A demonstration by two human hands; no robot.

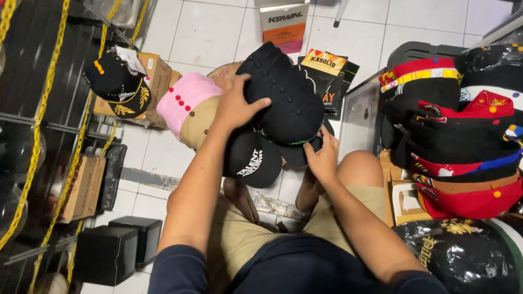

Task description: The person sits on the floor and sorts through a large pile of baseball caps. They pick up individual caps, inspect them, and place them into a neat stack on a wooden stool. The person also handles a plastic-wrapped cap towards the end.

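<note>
Near the top centre of the frame stands a small white box point(284, 22) with an orange and pink lower half, and just below right of it lie flat black packets point(328, 73) with orange-yellow labels. Brown cardboard boxes point(155, 76) sit at upper left, another low at far left. At centre, the left hand point(234, 106) lies spread on top of a stack of black caps point(283, 98), fingers apart, while the right hand point(322, 158) grips the stack's lower edge from beneath. A pink and tan cap point(188, 109) lies just left of the stack.
</note>
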